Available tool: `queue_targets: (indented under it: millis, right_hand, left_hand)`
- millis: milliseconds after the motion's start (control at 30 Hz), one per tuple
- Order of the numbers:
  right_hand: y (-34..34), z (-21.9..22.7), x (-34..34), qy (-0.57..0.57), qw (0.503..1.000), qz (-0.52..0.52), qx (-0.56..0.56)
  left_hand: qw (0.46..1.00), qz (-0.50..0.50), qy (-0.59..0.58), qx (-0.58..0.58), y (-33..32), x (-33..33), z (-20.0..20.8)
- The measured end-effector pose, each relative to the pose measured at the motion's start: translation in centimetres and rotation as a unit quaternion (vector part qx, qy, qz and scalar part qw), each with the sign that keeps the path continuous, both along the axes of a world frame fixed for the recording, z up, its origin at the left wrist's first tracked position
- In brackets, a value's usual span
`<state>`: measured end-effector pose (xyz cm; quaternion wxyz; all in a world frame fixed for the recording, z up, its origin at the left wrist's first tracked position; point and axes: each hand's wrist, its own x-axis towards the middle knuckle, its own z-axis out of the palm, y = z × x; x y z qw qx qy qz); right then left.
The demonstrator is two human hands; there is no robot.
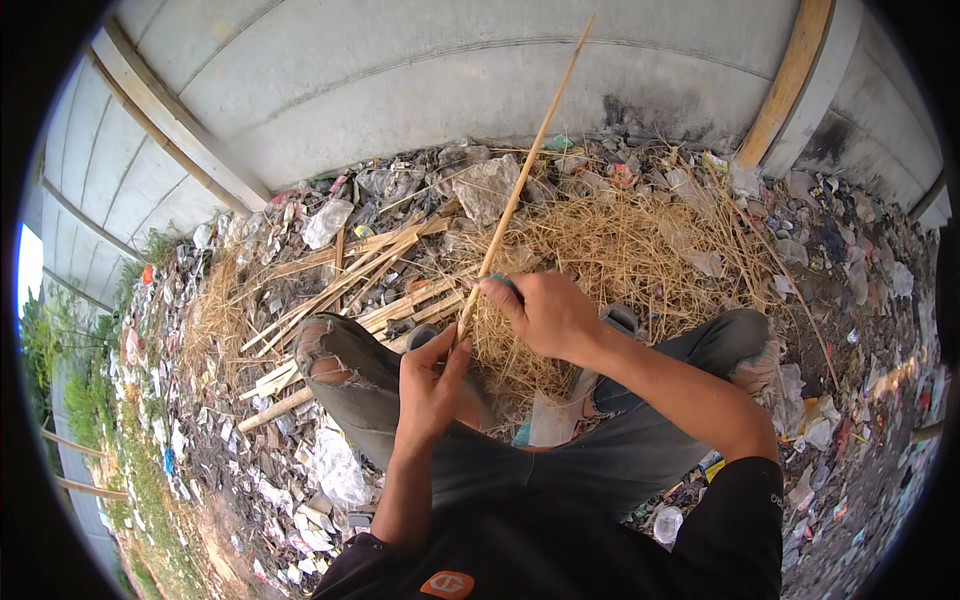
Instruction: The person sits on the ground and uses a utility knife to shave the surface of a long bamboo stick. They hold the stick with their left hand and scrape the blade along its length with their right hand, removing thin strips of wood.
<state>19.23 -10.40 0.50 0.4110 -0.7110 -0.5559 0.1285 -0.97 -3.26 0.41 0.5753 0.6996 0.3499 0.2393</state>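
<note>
The left hand [428,385] is pinching a slender stick [525,175]. The right hand [548,314] is clutching a dark object [508,287] against it.

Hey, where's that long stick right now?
In the head view, the long stick slants up rightward from the left hand near centre, touching the right hand, passing the grey rock.

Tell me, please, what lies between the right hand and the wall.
In the head view, straw lies on the ground between the right hand and wall, with litter nearer the wall; the held stick slants across too.
</note>
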Motion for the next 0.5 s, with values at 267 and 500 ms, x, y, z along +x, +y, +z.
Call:
queue_targets:
  millis: [267, 500]
  right_hand:
    - [-0.4, 0.6, 1.6, 0.322, 0.916, 0.172, -0.170]
    - [-0.6, 1.2, 0.3, 0.208, 0.974, 0.093, 0.014]
  left_hand:
    - [1.000, 0.004, -0.010, 0.011, -0.3, -1.0, -0.1]
    - [0.974, 0.069, 0.079, 0.200, -1.0, 0.0, -0.2]
